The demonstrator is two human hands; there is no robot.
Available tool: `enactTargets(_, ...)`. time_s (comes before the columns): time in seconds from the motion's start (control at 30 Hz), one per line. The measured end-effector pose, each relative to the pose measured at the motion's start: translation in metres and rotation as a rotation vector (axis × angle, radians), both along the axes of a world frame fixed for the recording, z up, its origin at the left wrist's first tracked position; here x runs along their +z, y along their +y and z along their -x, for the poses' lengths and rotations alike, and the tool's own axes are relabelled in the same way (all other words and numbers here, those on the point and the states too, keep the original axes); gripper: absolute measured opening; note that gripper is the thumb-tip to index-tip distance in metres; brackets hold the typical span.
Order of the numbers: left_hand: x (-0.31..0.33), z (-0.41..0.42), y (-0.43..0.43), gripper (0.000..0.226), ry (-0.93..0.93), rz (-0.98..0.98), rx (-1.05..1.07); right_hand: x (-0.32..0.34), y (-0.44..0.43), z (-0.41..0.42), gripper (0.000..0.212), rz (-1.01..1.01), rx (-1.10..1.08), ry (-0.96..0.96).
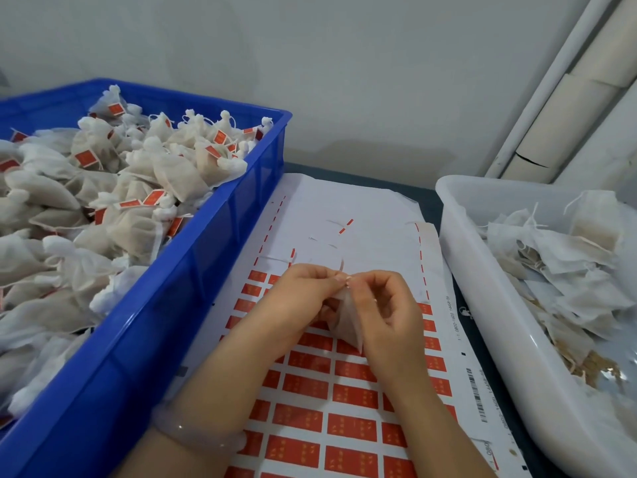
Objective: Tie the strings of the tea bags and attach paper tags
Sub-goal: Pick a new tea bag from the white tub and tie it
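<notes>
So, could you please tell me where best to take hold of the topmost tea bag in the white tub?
Probably its top edge, by the loose strings: the topmost tea bag in the white tub leans with that end up, its filled half wedged among others. Come from above with the right hand, nearer, once it frees the held tea bag.

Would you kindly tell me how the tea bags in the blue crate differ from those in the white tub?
The crate bags are cinched shut at the neck; the tub bags lie flat with loose strings. Many crate bags carry red tags; the tub bags show none. Both lots are white mesh bags with pale filling.
</notes>
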State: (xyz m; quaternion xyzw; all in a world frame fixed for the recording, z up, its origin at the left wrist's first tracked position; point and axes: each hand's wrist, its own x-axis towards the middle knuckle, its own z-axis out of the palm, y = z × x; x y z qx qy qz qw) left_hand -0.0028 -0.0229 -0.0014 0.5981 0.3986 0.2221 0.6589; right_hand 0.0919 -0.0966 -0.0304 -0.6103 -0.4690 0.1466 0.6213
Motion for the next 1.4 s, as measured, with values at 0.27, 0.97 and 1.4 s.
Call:
enactTargets(0.27, -0.001, 0.001, 0.002, 0.017, -0.067, 0.046, 0.027, -0.002, -0.001, -0.004, 0.015, -0.023, -0.078, -0.157)
enactTargets(0.97, -0.009, 0.002, 0.002, 0.024, 0.04, -0.619, -0.132, 0.004, 0.0, -0.008, 0.014, -0.016, -0.148, 0.092)
enactTargets(1.4, -0.009, -0.001, 0.0, 0.012, -0.09, -0.68, -0.056, 0.013, 0.003, -0.011, 0.023, -0.078, 0.064, 0.793)
